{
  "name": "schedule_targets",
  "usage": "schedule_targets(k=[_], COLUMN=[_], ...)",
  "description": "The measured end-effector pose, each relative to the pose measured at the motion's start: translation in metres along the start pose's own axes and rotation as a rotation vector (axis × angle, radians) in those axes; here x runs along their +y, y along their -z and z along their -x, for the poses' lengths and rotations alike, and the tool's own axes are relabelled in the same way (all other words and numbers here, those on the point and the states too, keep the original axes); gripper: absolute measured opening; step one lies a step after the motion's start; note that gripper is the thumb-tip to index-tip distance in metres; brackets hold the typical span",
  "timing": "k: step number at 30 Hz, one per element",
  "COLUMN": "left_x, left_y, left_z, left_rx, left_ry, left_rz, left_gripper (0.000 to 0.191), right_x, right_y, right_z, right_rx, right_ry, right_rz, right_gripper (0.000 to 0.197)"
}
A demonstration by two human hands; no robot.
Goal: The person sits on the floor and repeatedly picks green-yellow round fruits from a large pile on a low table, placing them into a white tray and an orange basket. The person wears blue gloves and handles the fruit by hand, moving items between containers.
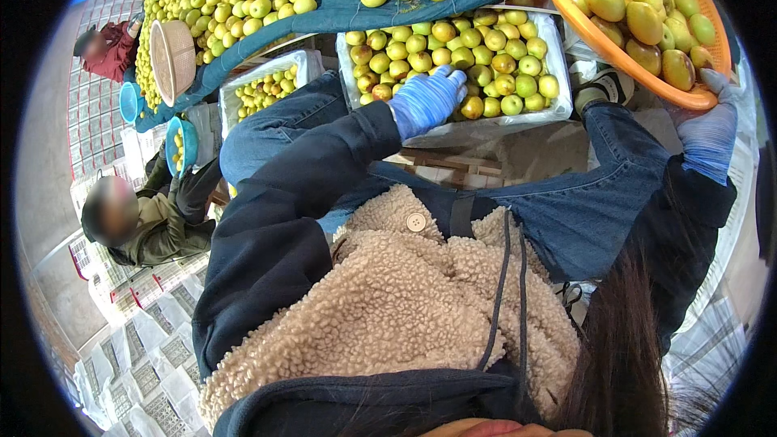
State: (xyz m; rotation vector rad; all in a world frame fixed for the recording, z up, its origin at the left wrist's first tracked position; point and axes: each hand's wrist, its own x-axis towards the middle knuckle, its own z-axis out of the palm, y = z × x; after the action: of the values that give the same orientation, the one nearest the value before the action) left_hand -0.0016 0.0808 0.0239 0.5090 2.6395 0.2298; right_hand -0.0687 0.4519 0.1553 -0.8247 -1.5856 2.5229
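My left hand, in a blue and white glove, rests on the near edge of the green and reddish jujubes that fill a lined white crate. Its fingers point away from me; whether it holds a fruit cannot be told. At the upper right my right hand, gloved alike, grips the rim of an orange plastic basket. The basket is tilted and heaped with jujubes. Part of that hand lies behind the rim.
Loose jujubes cover a table lined with dark blue cloth, where a beige basket leans. A second lined crate stands by my left knee. Two people work at the left near teal basins. Lined crates stand behind them.
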Motion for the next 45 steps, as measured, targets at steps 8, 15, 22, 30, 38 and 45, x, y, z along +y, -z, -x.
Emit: schedule_targets(k=[8, 15, 22, 30, 38, 45], left_x=[-0.02, -0.019, -0.05, -0.069, -0.064, -0.002], left_y=[-0.005, -0.009, 0.039, 0.029, -0.007, -0.013], left_z=[0.007, 0.001, 0.025, 0.045, 0.038, 0.024], left_rx=[0.179, 0.073, 0.063, 0.044, 0.185, 0.067], left_ry=[0.021, 0.189, 0.037, -0.001, -0.056, 0.055], left_rz=[0.838, 1.431, 1.756, 1.65, 0.355, -0.105], left_gripper=[0.044, 0.049, 0.046, 0.032, 0.017, 0.031], right_x=[-0.003, -0.001, 0.002, 0.005, 0.006, 0.005], right_y=[0.005, -0.003, 0.013, 0.042, 0.011, 0.009], right_z=[-0.004, -0.003, -0.015, -0.036, -0.014, -0.012], right_rx=[-0.02, -0.013, -0.008, -0.089, -0.001, 0.034], right_ry=[-0.04, -0.038, 0.022, 0.133, 0.069, 0.059], right_rz=[-0.025, -0.019, -0.025, 0.219, 0.08, 0.094], right_gripper=[0.057, 0.059, 0.058, 0.062, 0.062, 0.058])
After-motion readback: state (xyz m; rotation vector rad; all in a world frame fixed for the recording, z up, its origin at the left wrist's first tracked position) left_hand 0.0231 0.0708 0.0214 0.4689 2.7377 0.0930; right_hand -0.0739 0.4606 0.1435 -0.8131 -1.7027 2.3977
